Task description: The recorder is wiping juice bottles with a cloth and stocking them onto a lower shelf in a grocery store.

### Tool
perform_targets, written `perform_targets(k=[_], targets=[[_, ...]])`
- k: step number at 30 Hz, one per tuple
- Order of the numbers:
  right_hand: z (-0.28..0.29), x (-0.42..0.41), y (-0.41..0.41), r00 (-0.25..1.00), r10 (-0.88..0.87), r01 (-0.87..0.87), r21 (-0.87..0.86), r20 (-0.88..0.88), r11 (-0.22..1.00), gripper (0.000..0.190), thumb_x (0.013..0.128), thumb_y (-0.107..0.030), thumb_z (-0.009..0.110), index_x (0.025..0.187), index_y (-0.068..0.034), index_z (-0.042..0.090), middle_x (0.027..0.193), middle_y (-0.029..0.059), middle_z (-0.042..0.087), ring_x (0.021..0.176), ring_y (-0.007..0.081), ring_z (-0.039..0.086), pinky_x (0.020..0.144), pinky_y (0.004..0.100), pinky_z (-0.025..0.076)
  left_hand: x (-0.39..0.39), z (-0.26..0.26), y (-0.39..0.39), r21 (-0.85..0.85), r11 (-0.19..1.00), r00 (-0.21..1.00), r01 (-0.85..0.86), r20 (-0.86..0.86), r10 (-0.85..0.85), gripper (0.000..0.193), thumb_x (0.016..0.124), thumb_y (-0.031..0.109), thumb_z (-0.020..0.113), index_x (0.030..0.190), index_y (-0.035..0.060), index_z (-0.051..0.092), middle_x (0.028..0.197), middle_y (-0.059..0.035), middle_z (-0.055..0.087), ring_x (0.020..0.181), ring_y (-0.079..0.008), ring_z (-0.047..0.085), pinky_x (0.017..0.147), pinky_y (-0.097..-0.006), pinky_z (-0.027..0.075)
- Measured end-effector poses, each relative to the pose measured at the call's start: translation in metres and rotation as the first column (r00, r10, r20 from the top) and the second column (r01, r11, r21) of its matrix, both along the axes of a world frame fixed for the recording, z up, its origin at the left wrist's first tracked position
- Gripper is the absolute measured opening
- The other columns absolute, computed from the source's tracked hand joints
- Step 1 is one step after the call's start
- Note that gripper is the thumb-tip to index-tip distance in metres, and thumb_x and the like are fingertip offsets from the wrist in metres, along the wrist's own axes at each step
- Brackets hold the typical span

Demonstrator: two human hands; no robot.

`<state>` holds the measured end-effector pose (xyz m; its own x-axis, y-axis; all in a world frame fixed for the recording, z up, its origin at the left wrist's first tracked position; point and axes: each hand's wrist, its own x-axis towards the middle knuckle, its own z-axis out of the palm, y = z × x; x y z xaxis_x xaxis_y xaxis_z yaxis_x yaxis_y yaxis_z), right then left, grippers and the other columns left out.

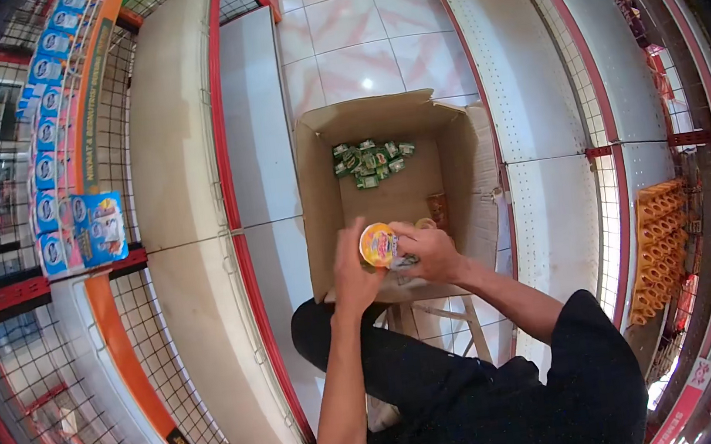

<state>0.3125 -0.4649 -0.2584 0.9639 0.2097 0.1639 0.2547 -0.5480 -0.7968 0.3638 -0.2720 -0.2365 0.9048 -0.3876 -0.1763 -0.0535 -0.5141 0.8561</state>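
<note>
Between my hands is a small round cup (378, 246) with a yellow and orange printed lid facing up. My left hand (354, 278), slightly blurred, lies along the cup's left side. From the right, my right hand (430, 254) grips the cup's edge, and something clear or silvery shows below its fingers. Both hands are above the near side of an open cardboard box (320, 200). Inside it, several small green packs (368, 162) lie in a loose pile at the far left. A brown-orange container (437, 208) stands by the box's right wall, partly hidden by my right hand.
Shelving with pale boards (179, 143) and red edges runs along the left, with blue packs (46, 132) hanging there. White perforated shelves (531, 90) line the right side, near an orange rack of packs (659, 246). A wooden stool (473, 333) is under the box's near side.
</note>
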Motion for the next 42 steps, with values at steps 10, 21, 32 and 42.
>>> perform_targets(k=[10,21,32,42], targets=[[0.118,0.012,0.013,0.866,-0.454,0.499,0.320,-0.210,0.805,0.025,0.096,-0.025,0.068,0.106,-0.002,0.062,0.069,0.0071,0.062,0.065,0.0101,0.058,0.060,0.0294,0.048,-0.068,0.062,0.041,-0.055,0.972,0.973,-0.231,0.017,0.232,0.057,0.069,0.011,0.090,0.118,0.0013,0.063,0.115,-0.0113,0.067,0.105,-0.0226,0.066,0.091,-0.0348,0.051],[0.188,-0.051,0.123,0.827,0.446,-0.503,0.097,0.342,0.859,0.062,0.081,-0.018,0.075,0.139,-0.006,0.057,0.145,0.0143,0.053,0.135,0.0331,0.050,0.113,0.0424,0.039,-0.151,0.153,0.109,-0.225,0.871,0.841,-0.437,0.239,0.485,0.041,0.077,0.006,0.071,0.116,-0.0009,0.063,0.112,-0.0177,0.063,0.105,-0.0342,0.063,0.090,-0.0386,0.050],[0.233,-0.101,0.171,0.686,0.644,-0.709,0.114,0.339,0.696,0.063,0.078,-0.008,0.077,0.138,-0.009,0.058,0.152,0.0163,0.045,0.138,0.0381,0.045,0.117,0.0501,0.032,-0.233,0.184,0.144,-0.257,0.764,0.617,-0.591,0.465,0.634,0.053,0.075,0.002,0.073,0.127,-0.0027,0.059,0.112,-0.0168,0.063,0.105,-0.0316,0.064,0.092,-0.0367,0.050],[0.246,-0.091,0.199,0.793,0.602,-0.543,0.342,-0.091,0.767,0.040,0.093,-0.011,0.065,0.132,-0.003,0.060,0.108,0.0180,0.072,0.102,0.0200,0.069,0.088,0.0338,0.053,-0.291,0.191,0.173,-0.403,0.541,0.526,-0.739,0.157,0.836,0.066,0.067,0.006,0.092,0.122,-0.0007,0.056,0.123,-0.0131,0.064,0.113,-0.0192,0.063,0.097,-0.0321,0.051]])
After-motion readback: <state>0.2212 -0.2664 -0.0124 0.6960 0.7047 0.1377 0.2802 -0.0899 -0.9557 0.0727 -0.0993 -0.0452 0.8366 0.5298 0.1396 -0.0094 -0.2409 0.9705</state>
